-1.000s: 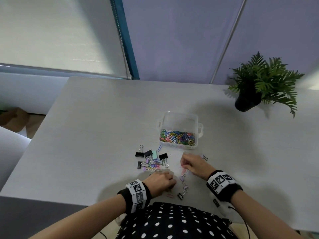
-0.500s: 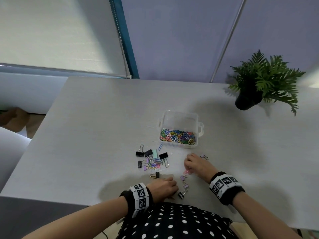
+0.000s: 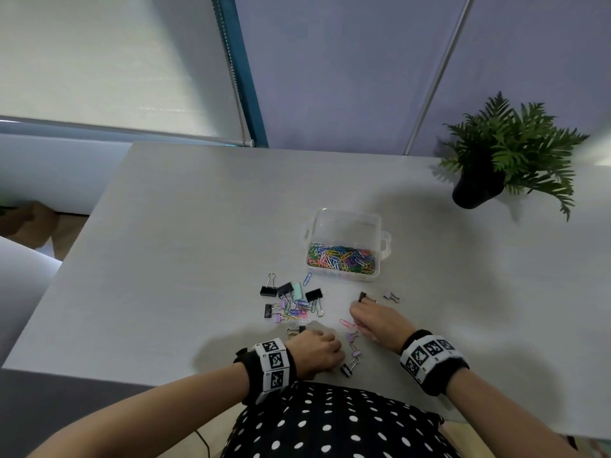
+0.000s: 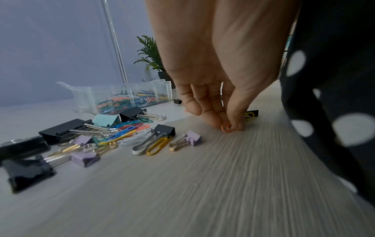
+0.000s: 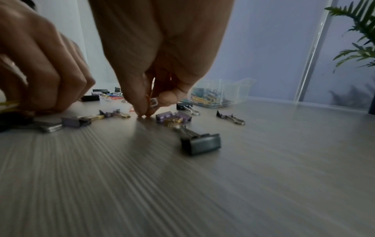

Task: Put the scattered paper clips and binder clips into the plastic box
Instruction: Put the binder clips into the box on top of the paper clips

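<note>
The clear plastic box (image 3: 344, 223) (image 4: 85, 96) (image 5: 239, 91) holds many coloured paper clips. Just in front of it lies a pile of binder and paper clips (image 3: 292, 304) (image 4: 113, 133). My left hand (image 3: 332, 353) (image 4: 230, 127) is near the table's front edge and pinches an orange paper clip (image 4: 227, 128) lying on the table. My right hand (image 3: 357, 312) (image 5: 147, 111) has its fingertips on the table, pinched round small paper clips (image 5: 154, 101). Between the hands lie a pink paper clip (image 3: 346, 323), lilac binder clips (image 3: 352, 337) and a black binder clip (image 3: 346, 370).
A small black binder clip (image 3: 363, 295) and a lilac binder clip (image 3: 391, 296) lie right of the pile, before the box. A potted fern (image 3: 506, 160) stands at the far right. My polka-dot clothing (image 3: 330, 424) presses against the table's near edge.
My left hand slid a little toward me, uncovering a small black binder clip with gold handles. The right hand drew back slightly, and a small black clip now shows beyond its fingers.
</note>
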Demonstrator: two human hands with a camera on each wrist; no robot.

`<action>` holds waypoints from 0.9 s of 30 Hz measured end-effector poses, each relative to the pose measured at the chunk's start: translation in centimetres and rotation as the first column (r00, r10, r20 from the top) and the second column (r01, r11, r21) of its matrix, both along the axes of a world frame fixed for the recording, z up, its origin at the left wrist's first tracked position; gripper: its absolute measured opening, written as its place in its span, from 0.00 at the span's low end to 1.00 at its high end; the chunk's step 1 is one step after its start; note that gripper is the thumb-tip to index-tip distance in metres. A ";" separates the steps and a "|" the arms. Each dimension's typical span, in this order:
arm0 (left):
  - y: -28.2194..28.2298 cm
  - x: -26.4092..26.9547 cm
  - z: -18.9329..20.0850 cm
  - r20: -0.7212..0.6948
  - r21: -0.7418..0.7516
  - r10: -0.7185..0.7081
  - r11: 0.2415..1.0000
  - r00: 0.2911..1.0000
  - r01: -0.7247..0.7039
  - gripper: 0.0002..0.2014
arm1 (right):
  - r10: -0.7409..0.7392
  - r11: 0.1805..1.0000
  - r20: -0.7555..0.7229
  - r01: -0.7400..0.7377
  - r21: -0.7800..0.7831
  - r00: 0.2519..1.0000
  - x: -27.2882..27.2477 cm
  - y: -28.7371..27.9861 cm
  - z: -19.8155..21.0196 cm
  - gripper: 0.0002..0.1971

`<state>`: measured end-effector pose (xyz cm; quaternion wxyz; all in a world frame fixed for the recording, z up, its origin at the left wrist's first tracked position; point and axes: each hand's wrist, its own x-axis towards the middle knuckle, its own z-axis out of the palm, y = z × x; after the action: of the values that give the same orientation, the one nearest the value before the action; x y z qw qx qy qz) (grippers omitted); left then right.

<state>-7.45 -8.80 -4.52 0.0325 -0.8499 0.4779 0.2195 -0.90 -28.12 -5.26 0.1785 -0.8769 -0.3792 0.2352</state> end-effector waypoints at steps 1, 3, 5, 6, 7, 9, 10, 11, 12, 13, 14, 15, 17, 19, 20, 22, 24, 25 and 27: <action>0.0 0.3 0.5 -0.031 -0.029 0.041 0.999 0.999 -0.042 0.14 | -0.034 0.999 -0.016 0.034 0.027 0.999 0.0 0.1 0.0 0.05; 0.3 1.2 1.2 -0.102 -0.112 0.198 0.971 0.975 -0.209 0.10 | -0.147 0.984 -0.083 0.155 0.093 0.986 0.1 0.2 -0.1 0.11; 1.0 2.7 2.4 -0.201 -0.229 0.395 0.871 0.897 -0.435 0.07 | -0.285 0.940 -0.144 0.306 0.149 0.948 0.1 0.3 -0.1 0.14; 1.3 3.7 3.1 -0.259 -0.272 0.473 0.801 0.842 -0.534 0.05 | -0.344 0.914 -0.175 0.371 0.165 0.923 0.1 0.4 -0.2 0.14; 1.6 4.8 3.6 -0.297 -0.308 0.530 0.734 0.795 -0.605 0.03 | -0.381 0.891 -0.206 0.418 0.180 0.901 0.1 0.6 -0.4 0.14; 1.6 7.4 4.7 -0.331 -0.363 0.607 0.625 0.723 -0.691 0.02 | -0.392 0.880 -0.229 0.436 0.187 0.891 -0.1 1.1 -0.6 0.15; 1.6 8.7 4.9 -0.339 -0.367 0.642 0.583 0.688 -0.725 0.03 | -0.373 0.892 -0.223 0.415 0.181 0.900 -0.2 1.4 -0.6 0.15; 1.4 10.1 5.1 -0.346 -0.365 0.672 0.547 0.655 -0.754 0.04 | -0.339 0.908 -0.212 0.378 0.179 0.916 -0.4 1.7 -0.8 0.15; 1.3 11.4 5.0 -0.351 -0.363 0.697 0.515 0.626 -0.777 0.04 | -0.308 0.926 -0.186 0.339 0.165 0.933 -0.5 2.1 -0.8 0.13; 1.2 12.5 4.8 -0.349 -0.359 0.719 0.490 0.601 -0.795 0.05 | -0.280 0.940 -0.155 0.303 0.156 0.948 -0.5 2.4 -0.9 0.10; 1.1 13.4 4.7 -0.339 -0.348 0.740 0.475 0.581 -0.808 0.05 | -0.256 0.954 -0.116 0.270 0.133 0.960 -0.7 2.7 -0.9 0.07; 1.0 14.2 4.5 -0.329 -0.330 0.754 0.472 0.569 -0.817 0.05 | -0.228 0.965 -0.075 0.236 0.112 0.971 -0.8 2.9 -1.0 0.04; 0.9 15.0 4.4 -0.327 -0.282 0.765 0.482 0.555 -0.830 0.08 | -0.184 0.982 0.007 0.184 0.041 0.983 -1.0 3.1 -0.7 0.01; 0.9 15.1 4.5 -0.341 -0.268 0.753 0.495 0.562 -0.826 0.12 | -0.166 0.986 0.107 0.168 -0.017 0.980 -1.2 3.0 -0.6 0.05; 1.1 15.0 4.5 -0.344 -0.279 0.743 0.503 0.574 -0.818 0.13 | -0.162 0.985 0.149 0.168 -0.032 0.975 -1.3 3.0 -0.6 0.07; 2.0 14.5 4.7 -0.329 -0.328 0.737 0.498 0.591 -0.803 0.15 | -0.128 0.983 0.166 0.147 -0.108 0.978 -1.4 3.2 0.0 0.10; 3.2 13.6 4.8 -0.333 -0.387 0.751 0.442 0.570 -0.809 0.15 | -0.079 0.978 0.097 0.096 -0.186 0.992 -1.6 3.1 0.2 0.12; 3.9 13.0 4.8 -0.352 -0.407 0.761 0.400 0.545 -0.821 0.15 | -0.071 0.977 0.078 0.085 -0.195 0.994 -1.5 3.0 0.5 0.11; 5.3 11.4 4.7 -0.393 -0.432 0.776 0.317 0.493 -0.844 0.15 | -0.193 0.980 -0.005 0.193 -0.041 0.981 -1.0 2.7 1.2 0.05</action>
<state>3.97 -3.47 0.22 -0.3668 -0.9247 0.0296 0.0979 -1.92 -25.42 -4.02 0.1843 -0.9120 -0.2866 0.2285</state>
